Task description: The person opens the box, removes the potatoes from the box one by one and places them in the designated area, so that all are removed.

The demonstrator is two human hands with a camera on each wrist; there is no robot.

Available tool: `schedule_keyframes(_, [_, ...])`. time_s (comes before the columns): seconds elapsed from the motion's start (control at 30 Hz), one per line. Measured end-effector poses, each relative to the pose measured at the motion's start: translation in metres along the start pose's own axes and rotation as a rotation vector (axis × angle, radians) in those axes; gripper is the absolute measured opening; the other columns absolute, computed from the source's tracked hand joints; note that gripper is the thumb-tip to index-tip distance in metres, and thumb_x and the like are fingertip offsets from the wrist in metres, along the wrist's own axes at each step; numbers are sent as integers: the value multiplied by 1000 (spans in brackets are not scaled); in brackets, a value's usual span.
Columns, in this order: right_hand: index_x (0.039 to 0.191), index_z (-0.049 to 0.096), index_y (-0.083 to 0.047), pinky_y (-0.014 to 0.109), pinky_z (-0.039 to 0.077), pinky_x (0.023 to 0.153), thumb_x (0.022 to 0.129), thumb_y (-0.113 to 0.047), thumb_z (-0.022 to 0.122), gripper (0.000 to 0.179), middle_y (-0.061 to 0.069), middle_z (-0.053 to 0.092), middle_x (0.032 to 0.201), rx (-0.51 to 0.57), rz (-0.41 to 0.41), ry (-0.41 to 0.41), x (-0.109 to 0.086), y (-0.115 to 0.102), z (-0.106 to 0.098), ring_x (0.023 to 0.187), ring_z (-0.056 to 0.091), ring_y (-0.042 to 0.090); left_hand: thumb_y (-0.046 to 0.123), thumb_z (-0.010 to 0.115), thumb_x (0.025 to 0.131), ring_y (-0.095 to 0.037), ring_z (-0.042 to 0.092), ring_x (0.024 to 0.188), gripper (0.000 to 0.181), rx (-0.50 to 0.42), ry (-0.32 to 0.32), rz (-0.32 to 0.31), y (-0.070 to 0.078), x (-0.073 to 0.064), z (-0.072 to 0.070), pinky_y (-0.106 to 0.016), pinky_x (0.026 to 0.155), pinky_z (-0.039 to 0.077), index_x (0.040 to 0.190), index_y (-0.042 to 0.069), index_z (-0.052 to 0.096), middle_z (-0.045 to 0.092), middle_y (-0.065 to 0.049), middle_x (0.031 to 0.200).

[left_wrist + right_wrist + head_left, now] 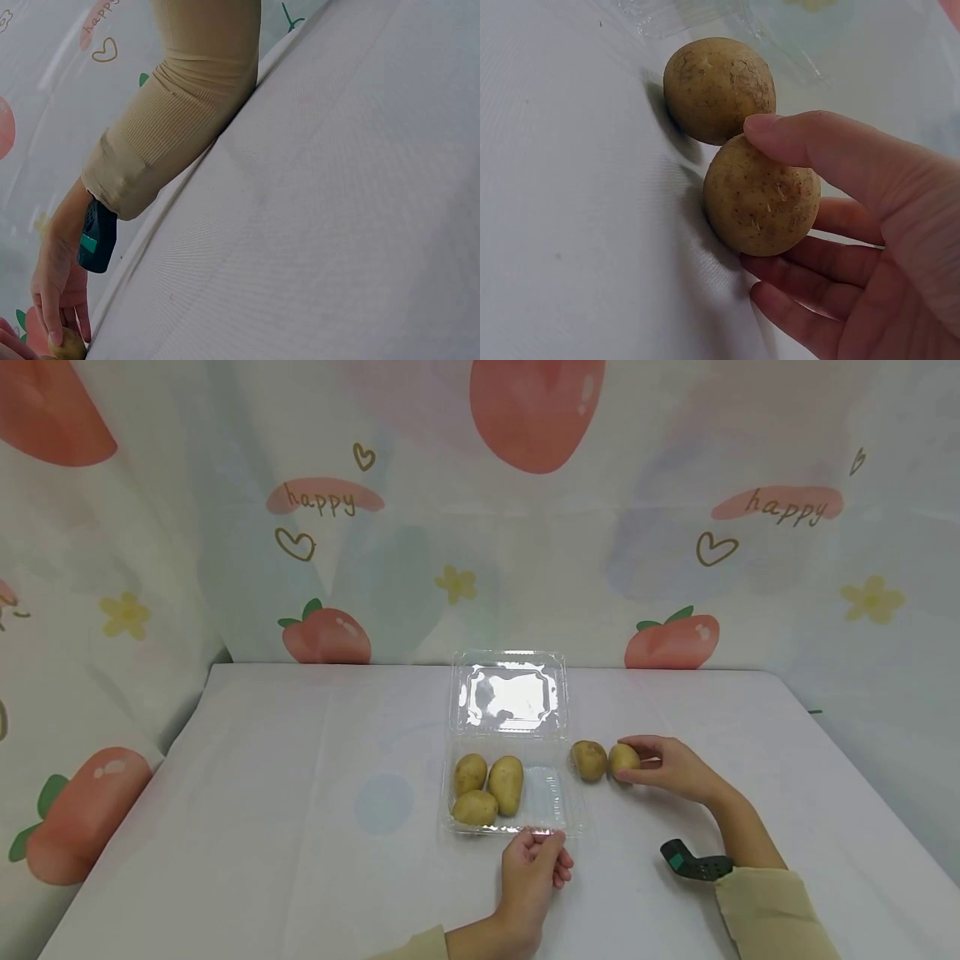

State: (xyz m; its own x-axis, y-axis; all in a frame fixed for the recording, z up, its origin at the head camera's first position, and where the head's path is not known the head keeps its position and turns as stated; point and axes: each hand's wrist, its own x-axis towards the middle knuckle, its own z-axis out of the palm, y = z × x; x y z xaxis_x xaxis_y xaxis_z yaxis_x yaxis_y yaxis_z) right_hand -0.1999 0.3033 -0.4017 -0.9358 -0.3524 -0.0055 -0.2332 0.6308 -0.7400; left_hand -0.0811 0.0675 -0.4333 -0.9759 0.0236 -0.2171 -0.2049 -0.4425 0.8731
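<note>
On the table stands a clear plastic clamshell box [551, 781] with its lid [510, 693] laid back. Three potatoes [506, 785] lie in the left and middle of its base. My left hand [528, 872], fingers curled, grips the box's front rim between thumb and fingers. To the right of the box my right hand [671, 767] holds a potato [759, 199] between its thumb, on top, and the fingers beneath. Another potato [718, 90] lies right against it, between it and the box.
A white cloth [300, 860] covers the table. Behind it and at the left hangs a curtain [540, 568] printed with fruit and flowers. A dark strapped-on device [693, 862] sits at the right wrist, beside the beige sleeve [772, 906].
</note>
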Motion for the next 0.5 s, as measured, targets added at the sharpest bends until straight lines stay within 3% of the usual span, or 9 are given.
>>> schedule_keyframes(0.17, [122,51,6,34,49,81,80,-23,71,55,19,56,115,-21,6,-3,-1,-2,0,101,55,32,8,59,84,-6,47,49,9,-1,0,-12,0,0,-1,-14,46,39,83,3,52,54,-1,59])
schedule_keyframes(0.37, [122,50,7,26,48,80,81,-18,70,52,19,56,115,-5,-8,-4,-2,-5,-1,101,56,31,8,59,84,-6,47,49,9,-4,-3,-12,-1,0,-1,-14,46,39,83,3,52,54,-1,59])
schedule_keyframes(0.5, [122,50,7,27,48,80,81,-20,70,53,19,56,114,-15,-12,-2,-2,-3,-1,101,56,31,8,59,85,-6,47,49,9,-2,1,-25,0,0,0,-15,46,39,84,3,52,54,-1,60])
